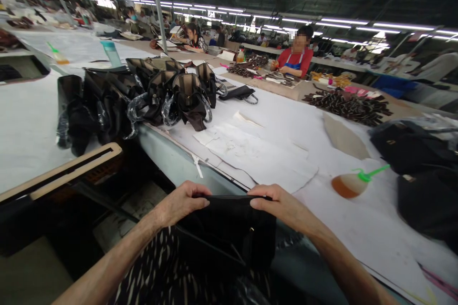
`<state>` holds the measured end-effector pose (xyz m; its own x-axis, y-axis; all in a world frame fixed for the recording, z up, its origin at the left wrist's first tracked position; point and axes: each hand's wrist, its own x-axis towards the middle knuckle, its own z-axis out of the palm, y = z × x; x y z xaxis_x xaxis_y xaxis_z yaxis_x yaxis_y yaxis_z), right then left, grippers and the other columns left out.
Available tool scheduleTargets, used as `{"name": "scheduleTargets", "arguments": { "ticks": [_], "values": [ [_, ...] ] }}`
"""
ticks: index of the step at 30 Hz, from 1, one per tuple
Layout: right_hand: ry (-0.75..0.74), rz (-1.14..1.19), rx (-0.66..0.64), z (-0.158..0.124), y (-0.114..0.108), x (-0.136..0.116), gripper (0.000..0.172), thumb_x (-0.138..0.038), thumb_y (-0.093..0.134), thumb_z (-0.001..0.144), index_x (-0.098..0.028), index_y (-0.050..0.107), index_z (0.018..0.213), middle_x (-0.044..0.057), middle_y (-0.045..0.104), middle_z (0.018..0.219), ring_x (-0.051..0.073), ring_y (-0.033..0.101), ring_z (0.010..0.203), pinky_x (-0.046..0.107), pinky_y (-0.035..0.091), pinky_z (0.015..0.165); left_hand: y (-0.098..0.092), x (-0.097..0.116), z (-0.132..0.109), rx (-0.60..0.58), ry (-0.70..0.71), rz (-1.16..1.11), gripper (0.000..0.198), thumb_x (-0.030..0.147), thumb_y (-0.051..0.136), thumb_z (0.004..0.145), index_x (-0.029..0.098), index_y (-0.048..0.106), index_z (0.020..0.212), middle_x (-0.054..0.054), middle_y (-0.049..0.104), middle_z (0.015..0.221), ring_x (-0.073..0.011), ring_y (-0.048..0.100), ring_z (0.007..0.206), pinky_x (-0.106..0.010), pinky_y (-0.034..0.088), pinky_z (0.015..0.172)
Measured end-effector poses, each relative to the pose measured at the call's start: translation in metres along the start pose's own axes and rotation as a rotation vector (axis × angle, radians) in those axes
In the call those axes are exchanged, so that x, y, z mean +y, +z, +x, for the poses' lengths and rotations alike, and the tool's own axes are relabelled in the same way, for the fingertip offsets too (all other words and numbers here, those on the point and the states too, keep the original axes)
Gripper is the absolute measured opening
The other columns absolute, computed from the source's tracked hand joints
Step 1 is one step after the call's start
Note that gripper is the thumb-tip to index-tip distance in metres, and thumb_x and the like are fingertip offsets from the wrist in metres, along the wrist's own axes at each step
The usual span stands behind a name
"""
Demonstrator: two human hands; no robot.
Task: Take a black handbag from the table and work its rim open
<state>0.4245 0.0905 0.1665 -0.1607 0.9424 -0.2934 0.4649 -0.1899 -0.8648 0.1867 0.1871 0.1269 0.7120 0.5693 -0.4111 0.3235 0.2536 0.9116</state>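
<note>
A black handbag [229, 228] rests over my lap, its top edge stretched between both hands. My left hand [188, 202] pinches the left end of that edge, thumb in front and fingers behind. At the other end my right hand [274, 205] grips the same edge in a like way. A small gold-coloured metal piece shows on the bag's front, below my right thumb. Dark shadow hides most of the lower part of the bag.
Several dark bags with plastic-wrapped handles [168, 109] stand on the white-covered table [272, 147]. A glue bottle with a green spout [350, 185] lies right, near more black bags [415, 152]. A wooden slotted bar [71, 171] juts in at left. A co-worker in red [295, 59] sits across.
</note>
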Motion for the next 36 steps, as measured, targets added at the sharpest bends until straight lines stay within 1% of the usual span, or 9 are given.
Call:
{"name": "scheduleTargets", "arguments": {
  "ticks": [6,9,16,23,25,27,29,31,36],
  "values": [
    [-0.059,-0.190,0.129,0.004,0.004,0.002,0.018,-0.025,0.048,0.082,-0.020,0.065,0.081,0.000,0.062,0.082,0.016,0.055,0.078,0.024,0.039,0.069,-0.002,0.000,0.000,-0.023,0.001,-0.007,0.022,0.027,0.059,0.068,0.011,0.064,0.083,0.000,0.061,0.063,-0.0108,0.050,0.055,-0.020,0.039,0.054],
    [-0.094,-0.291,0.153,0.007,0.006,0.003,0.019,-0.024,0.046,0.083,-0.020,0.065,0.080,0.000,0.061,0.078,0.016,0.054,0.076,0.025,0.038,0.069,-0.002,-0.002,-0.001,-0.019,-0.014,-0.021,0.023,0.026,0.059,0.068,0.012,0.065,0.085,0.000,0.061,0.063,-0.0113,0.051,0.056,-0.020,0.039,0.055],
    [-0.113,-0.356,0.093,0.008,0.003,0.004,0.022,-0.025,0.045,0.085,-0.020,0.064,0.075,0.000,0.058,0.077,0.015,0.053,0.074,0.025,0.037,0.069,-0.002,-0.005,-0.003,-0.003,-0.014,-0.052,0.023,0.025,0.061,0.065,0.012,0.066,0.083,0.000,0.062,0.063,-0.0105,0.051,0.054,-0.020,0.038,0.052],
    [-0.080,-0.304,0.048,0.011,0.003,0.006,0.024,-0.030,0.043,0.087,-0.020,0.064,0.081,0.000,0.061,0.082,0.015,0.055,0.073,0.024,0.038,0.066,0.000,-0.006,-0.004,0.041,-0.028,-0.075,0.019,0.021,0.062,0.062,0.012,0.067,0.078,0.001,0.061,0.060,-0.0084,0.047,0.050,-0.019,0.034,0.048],
    [-0.082,-0.428,0.055,0.009,0.003,0.000,0.025,-0.030,0.042,0.088,-0.020,0.063,0.079,0.000,0.062,0.080,0.016,0.055,0.074,0.025,0.037,0.066,0.001,-0.004,-0.004,0.048,-0.033,-0.073,0.018,0.021,0.062,0.062,0.012,0.067,0.077,0.001,0.061,0.060,-0.0085,0.047,0.050,-0.019,0.034,0.047],
    [-0.098,-0.663,0.095,0.008,0.005,-0.007,0.026,-0.031,0.044,0.088,-0.020,0.061,0.072,0.000,0.062,0.075,0.016,0.055,0.074,0.026,0.035,0.068,0.002,-0.002,-0.005,0.048,-0.034,-0.071,0.018,0.020,0.061,0.062,0.012,0.067,0.077,0.001,0.061,0.059,-0.0085,0.047,0.049,-0.019,0.033,0.047],
    [-0.139,-0.890,0.129,0.008,0.009,-0.015,0.028,-0.031,0.045,0.088,-0.019,0.058,0.067,0.000,0.062,0.073,0.016,0.055,0.072,0.027,0.033,0.069,0.004,0.000,-0.005,0.047,-0.030,-0.071,0.018,0.020,0.061,0.062,0.012,0.067,0.076,0.001,0.060,0.058,-0.0081,0.046,0.049,-0.019,0.033,0.046],
    [-0.188,-1.001,0.120,0.011,0.018,-0.022,0.030,-0.032,0.044,0.089,-0.019,0.056,0.064,-0.001,0.062,0.071,0.015,0.055,0.067,0.027,0.032,0.066,0.006,0.001,-0.006,0.040,-0.018,-0.057,0.018,0.021,0.060,0.063,0.012,0.067,0.077,0.002,0.059,0.057,-0.0078,0.045,0.047,-0.019,0.031,0.045],
    [-0.173,-0.973,0.042,0.025,0.050,-0.037,0.025,-0.026,0.042,0.088,-0.019,0.058,0.070,0.000,0.062,0.063,0.014,0.054,0.058,0.026,0.026,0.053,0.011,-0.001,-0.003,-0.012,0.095,0.029,0.018,0.020,0.056,0.065,0.012,0.064,0.080,0.002,0.058,0.062,-0.0085,0.044,0.052,-0.020,0.030,0.048]
  ]
}}
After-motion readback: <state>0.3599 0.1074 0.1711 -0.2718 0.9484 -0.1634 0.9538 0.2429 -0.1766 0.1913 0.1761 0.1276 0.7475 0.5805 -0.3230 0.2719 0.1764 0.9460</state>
